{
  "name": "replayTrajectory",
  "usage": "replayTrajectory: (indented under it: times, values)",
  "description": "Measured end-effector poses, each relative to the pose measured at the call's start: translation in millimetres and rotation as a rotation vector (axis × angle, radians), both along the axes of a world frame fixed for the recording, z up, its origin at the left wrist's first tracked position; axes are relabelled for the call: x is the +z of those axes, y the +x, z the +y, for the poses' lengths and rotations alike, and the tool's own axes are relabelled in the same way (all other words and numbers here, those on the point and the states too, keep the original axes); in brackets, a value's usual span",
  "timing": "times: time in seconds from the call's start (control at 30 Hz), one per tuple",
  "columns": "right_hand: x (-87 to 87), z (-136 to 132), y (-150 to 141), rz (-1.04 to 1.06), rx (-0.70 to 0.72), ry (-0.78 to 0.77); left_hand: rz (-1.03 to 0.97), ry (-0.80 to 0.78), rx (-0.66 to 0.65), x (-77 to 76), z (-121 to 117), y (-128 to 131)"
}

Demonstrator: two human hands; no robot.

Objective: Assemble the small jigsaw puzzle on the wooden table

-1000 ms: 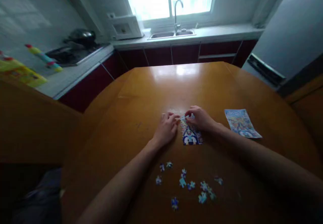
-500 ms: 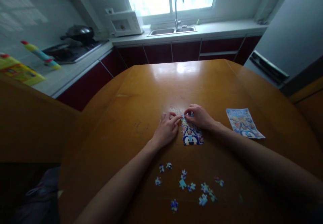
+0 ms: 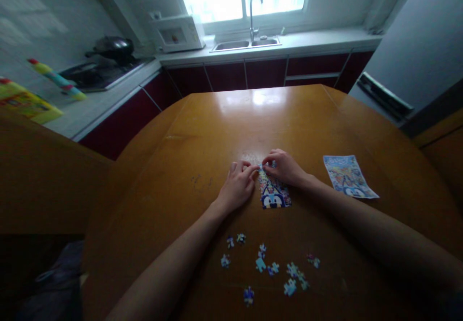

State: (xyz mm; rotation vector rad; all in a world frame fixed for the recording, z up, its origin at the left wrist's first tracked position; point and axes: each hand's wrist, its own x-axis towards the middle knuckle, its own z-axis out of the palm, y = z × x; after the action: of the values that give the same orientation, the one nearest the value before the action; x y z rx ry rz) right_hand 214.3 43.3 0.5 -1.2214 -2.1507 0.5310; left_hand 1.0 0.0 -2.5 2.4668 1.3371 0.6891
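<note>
A partly joined jigsaw puzzle point(image 3: 275, 200) lies on the wooden table, a blue-and-white cartoon dog face along its near edge. My left hand point(image 3: 238, 183) rests at its left side, fingers apart, the index fingertip reaching the puzzle's far left corner. Over the far right part is my right hand point(image 3: 285, 169), thumb and index pinched at a small light-blue puzzle piece point(image 3: 261, 166) on the far edge; the fingers mostly cover it. Several loose puzzle pieces lie nearer to me, among them a plain light-blue one point(image 3: 260, 264) and a dark blue one point(image 3: 248, 295).
A picture sheet point(image 3: 349, 176) with the same dog face lies to the right on the table point(image 3: 202, 132). Beyond the table are a sink point(image 3: 231, 45), a microwave point(image 3: 179, 34), a wok point(image 3: 114, 48) on the stove and a yellow package point(image 3: 31, 104). A fridge stands at right.
My right thumb and index have closed in at the puzzle's far left corner, and my left index fingertip has shifted slightly toward them. The loose pieces lie as before; the view has tilted a little.
</note>
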Motion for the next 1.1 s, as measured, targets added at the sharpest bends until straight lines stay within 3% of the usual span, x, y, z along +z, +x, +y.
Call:
replayTrajectory:
  times: [0.2, 0.37, 0.57, 0.87, 1.1]
  values:
    - [0.5, -0.5, -0.3, -0.01, 0.019, 0.025, -0.044, -0.008, 0.019, 0.4, 0.6, 0.4]
    - [5.1, -5.6, 0.0, 0.007, 0.183, 0.118, -0.133, 0.009, 0.065, -2.2, 3.8, -1.7]
    - [3.0, -6.6, 1.0, -0.028, 0.333, 0.157, -0.14, 0.012, 0.021, -4.5, 5.4, -4.1]
    - [5.3, -11.4, 1.7, -0.022, 0.211, 0.097, -0.217, -0.021, 0.088, -0.8, 6.4, -2.5]
    - [9.4, -10.9, -3.2, 0.22, 0.218, -0.014, -0.3, -0.06, 0.022, 2.2, 6.2, -1.8]
